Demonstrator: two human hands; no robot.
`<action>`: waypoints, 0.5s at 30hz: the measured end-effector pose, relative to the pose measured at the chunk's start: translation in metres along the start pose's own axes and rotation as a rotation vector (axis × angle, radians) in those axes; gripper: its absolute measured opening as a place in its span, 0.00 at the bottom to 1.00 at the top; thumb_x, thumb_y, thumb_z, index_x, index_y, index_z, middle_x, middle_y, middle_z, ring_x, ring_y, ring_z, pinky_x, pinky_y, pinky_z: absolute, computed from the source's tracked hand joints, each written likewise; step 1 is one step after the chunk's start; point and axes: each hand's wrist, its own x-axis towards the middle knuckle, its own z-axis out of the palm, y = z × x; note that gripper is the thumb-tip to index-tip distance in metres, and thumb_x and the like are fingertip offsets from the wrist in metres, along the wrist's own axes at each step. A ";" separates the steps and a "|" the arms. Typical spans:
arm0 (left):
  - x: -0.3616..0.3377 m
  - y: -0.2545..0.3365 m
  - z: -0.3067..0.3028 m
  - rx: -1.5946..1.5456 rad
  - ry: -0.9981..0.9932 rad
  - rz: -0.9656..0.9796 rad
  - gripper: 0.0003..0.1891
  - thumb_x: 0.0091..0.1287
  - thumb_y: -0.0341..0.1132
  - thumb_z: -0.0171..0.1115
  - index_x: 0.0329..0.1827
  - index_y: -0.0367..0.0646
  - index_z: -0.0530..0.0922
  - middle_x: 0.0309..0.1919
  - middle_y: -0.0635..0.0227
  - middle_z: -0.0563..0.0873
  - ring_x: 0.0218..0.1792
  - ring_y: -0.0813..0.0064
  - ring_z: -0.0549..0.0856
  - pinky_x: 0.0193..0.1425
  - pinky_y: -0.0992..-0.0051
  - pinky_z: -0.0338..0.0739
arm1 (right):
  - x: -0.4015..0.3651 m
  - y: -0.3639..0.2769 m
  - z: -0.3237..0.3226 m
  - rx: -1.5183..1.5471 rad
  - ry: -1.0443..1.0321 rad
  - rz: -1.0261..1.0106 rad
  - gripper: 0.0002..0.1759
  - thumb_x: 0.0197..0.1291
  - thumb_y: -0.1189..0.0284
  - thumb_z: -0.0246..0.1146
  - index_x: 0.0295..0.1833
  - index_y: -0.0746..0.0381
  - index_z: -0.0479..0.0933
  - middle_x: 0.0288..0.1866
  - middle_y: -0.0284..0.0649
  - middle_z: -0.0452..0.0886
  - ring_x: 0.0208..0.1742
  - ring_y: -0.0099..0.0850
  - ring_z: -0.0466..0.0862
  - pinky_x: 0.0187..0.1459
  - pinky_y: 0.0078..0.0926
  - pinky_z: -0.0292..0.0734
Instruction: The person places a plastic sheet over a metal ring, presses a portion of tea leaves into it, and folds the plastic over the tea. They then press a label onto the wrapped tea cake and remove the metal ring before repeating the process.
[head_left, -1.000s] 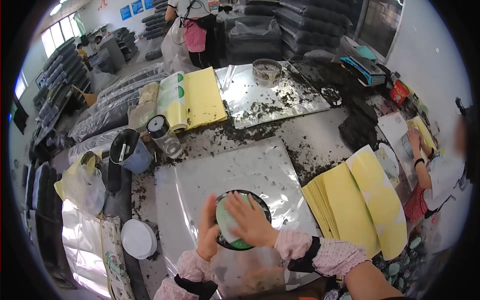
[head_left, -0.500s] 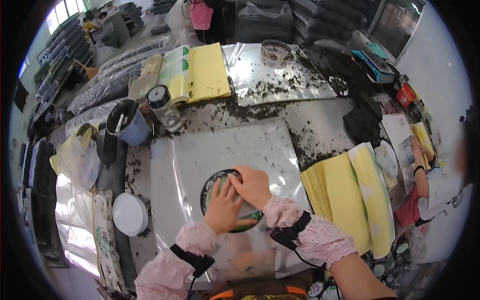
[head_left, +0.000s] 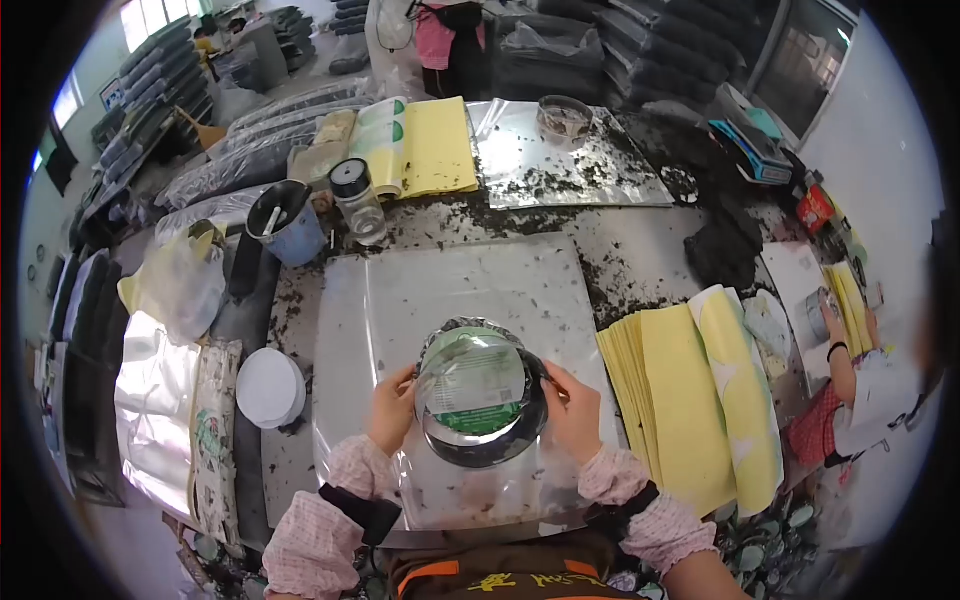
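A round disc with a green-and-white printed label and a shiny, clear-looking cover is between my hands, over the metal sheet. My left hand pinches its left edge with thumb and fingers. On the opposite side my right hand grips at the right edge, where the disc overlaps a dark round ring. The ring shows as a broad black band below and to the right of the disc. Crinkled silvery material edges the disc along its top.
Yellow sheets lie stacked on the right, a white round lid on the left. Behind stand a clear jar with a black cap and a blue cup. Dark crumbs litter the table; another person's hand works at far right.
My hands have parted from on top of the round piece to its two sides. The labelled disc, largely covered before, now shows its printed face.
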 end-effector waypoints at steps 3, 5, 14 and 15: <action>-0.024 0.035 -0.066 0.121 0.122 -0.005 0.22 0.70 0.31 0.68 0.67 0.34 0.79 0.46 0.68 0.88 0.38 0.83 0.81 0.41 0.80 0.76 | -0.006 0.000 -0.003 -0.039 -0.102 0.038 0.17 0.69 0.77 0.61 0.61 0.67 0.81 0.45 0.51 0.89 0.42 0.37 0.91 0.42 0.29 0.85; -0.059 0.067 -0.138 0.192 0.186 0.037 0.20 0.69 0.28 0.67 0.64 0.33 0.81 0.39 0.72 0.88 0.33 0.86 0.78 0.37 0.81 0.73 | -0.009 0.006 -0.005 -0.032 -0.116 0.071 0.17 0.68 0.76 0.62 0.61 0.67 0.81 0.45 0.51 0.89 0.41 0.36 0.91 0.42 0.28 0.84; -0.224 0.065 -0.216 0.715 -0.502 -0.404 0.12 0.65 0.37 0.74 0.50 0.46 0.90 0.47 0.65 0.89 0.48 0.67 0.87 0.55 0.68 0.82 | -0.024 0.020 -0.001 -0.175 -0.163 0.033 0.21 0.65 0.68 0.68 0.62 0.63 0.81 0.57 0.54 0.86 0.42 0.42 0.92 0.42 0.30 0.85; -0.207 0.065 -0.196 0.751 -0.517 -0.175 0.10 0.62 0.38 0.76 0.44 0.46 0.89 0.43 0.66 0.88 0.46 0.67 0.85 0.53 0.67 0.81 | -0.028 0.018 0.000 -0.248 -0.214 -0.118 0.21 0.63 0.67 0.70 0.60 0.62 0.82 0.62 0.56 0.81 0.46 0.43 0.91 0.45 0.32 0.85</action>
